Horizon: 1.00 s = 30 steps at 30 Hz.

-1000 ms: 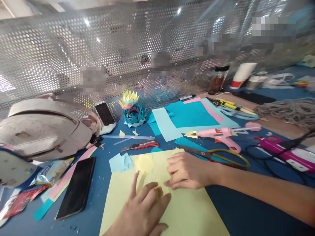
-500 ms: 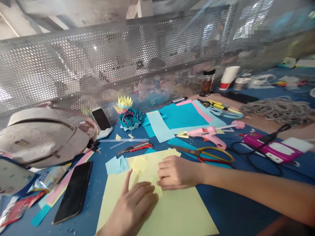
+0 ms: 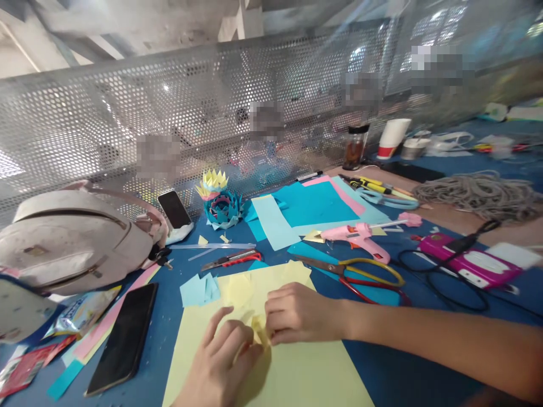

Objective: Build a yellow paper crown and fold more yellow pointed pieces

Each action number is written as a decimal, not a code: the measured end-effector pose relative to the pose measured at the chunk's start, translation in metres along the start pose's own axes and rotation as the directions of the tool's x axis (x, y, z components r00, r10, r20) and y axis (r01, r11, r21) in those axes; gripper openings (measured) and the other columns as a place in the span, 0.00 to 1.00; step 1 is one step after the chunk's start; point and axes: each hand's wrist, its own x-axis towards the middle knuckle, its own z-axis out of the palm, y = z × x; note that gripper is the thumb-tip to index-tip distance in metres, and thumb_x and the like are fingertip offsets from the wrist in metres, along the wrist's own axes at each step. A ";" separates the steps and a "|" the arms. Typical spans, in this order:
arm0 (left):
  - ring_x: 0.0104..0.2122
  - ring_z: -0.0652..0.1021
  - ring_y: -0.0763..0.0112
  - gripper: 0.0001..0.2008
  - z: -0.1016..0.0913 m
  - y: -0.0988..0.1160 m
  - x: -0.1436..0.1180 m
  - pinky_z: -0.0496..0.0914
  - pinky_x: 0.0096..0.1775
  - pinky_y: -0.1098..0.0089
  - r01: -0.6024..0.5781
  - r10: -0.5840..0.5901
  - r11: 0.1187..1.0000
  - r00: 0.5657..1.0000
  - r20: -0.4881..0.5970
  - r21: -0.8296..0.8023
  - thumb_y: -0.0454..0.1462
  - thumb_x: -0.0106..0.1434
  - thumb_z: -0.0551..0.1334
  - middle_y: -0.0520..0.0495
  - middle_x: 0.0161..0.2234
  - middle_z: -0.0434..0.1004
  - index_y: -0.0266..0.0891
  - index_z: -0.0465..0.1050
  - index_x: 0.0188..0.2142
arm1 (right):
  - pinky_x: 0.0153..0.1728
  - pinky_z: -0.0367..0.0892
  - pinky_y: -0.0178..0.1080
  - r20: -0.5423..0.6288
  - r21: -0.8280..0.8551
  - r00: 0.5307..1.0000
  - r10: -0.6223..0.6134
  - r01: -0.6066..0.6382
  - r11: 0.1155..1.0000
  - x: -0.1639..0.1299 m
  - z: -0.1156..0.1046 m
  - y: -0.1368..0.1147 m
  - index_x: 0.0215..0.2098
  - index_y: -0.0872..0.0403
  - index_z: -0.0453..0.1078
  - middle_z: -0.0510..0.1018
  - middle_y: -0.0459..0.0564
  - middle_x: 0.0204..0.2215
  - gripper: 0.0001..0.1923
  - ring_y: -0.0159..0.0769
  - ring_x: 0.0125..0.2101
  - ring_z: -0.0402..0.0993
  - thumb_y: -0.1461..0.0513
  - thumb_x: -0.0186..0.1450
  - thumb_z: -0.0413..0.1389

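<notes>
A large pale-yellow sheet (image 3: 314,373) lies on the blue table under both hands. Between my fingers a small piece of yellow paper (image 3: 258,328) is lifted and bent. My left hand (image 3: 227,347) has curled fingers closed at its left edge, while my right hand (image 3: 299,314) pinches it from the right; the fingertips are partly hidden. Just beyond them, loose yellow paper pieces (image 3: 240,289) and light-blue paper pieces (image 3: 199,289) rest at the sheet's top. Scissors (image 3: 339,267) with yellow and red handles lie past my right hand.
A black phone (image 3: 123,339) and a pale backpack (image 3: 76,232) stand on the left. Behind are a blue-and-yellow paper flower (image 3: 221,204), a box cutter (image 3: 223,260) and blue sheets (image 3: 322,203). On the right lie a pink glue gun (image 3: 360,237), a magenta device (image 3: 462,260) and its black cord.
The small yellow paper has gone from lying flat to lifted and folded between my fingers. My left fingers have curled in, and my right hand has shifted slightly toward me and left.
</notes>
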 end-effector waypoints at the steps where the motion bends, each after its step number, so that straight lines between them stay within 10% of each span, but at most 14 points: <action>1: 0.33 0.75 0.73 0.13 0.004 0.002 -0.002 0.68 0.58 0.58 -0.015 0.015 1.000 0.999 -0.045 0.009 0.29 0.72 0.53 0.50 0.32 0.76 0.41 0.76 0.37 | 0.30 0.57 0.35 0.006 0.026 1.000 0.023 -0.023 0.999 0.000 0.001 0.000 0.34 0.54 0.73 0.75 0.46 0.28 0.20 0.33 0.31 0.67 0.51 0.76 0.49; 5: 0.37 0.79 0.70 0.11 0.016 0.009 -0.006 0.72 0.52 0.63 -0.079 0.085 0.996 0.986 -0.145 0.045 0.29 0.73 0.54 0.46 0.36 0.81 0.36 0.76 0.40 | 0.33 0.62 0.34 0.045 0.204 0.988 0.146 -0.152 0.967 0.000 -0.002 -0.002 0.36 0.54 0.73 0.77 0.45 0.28 0.16 0.32 0.32 0.70 0.52 0.74 0.54; 13: 0.40 0.82 0.69 0.09 0.001 0.001 0.001 0.77 0.50 0.67 -0.192 0.186 0.977 0.980 0.077 0.089 0.28 0.70 0.59 0.47 0.38 0.83 0.33 0.78 0.44 | 0.32 0.57 0.35 0.027 0.161 0.871 0.490 -0.488 0.858 0.003 -0.011 -0.005 0.33 0.54 0.69 0.74 0.43 0.28 0.14 0.33 0.31 0.68 0.53 0.63 0.65; 30: 0.53 0.75 0.63 0.21 0.001 -0.011 -0.008 0.64 0.63 0.61 -0.172 0.143 0.980 0.960 0.239 0.104 0.44 0.76 0.52 0.42 0.52 0.79 0.33 0.74 0.55 | 0.33 0.59 0.35 -0.039 0.202 0.896 0.442 -0.426 0.882 0.005 -0.001 -0.004 0.33 0.53 0.71 0.78 0.44 0.31 0.04 0.33 0.33 0.70 0.66 0.67 0.57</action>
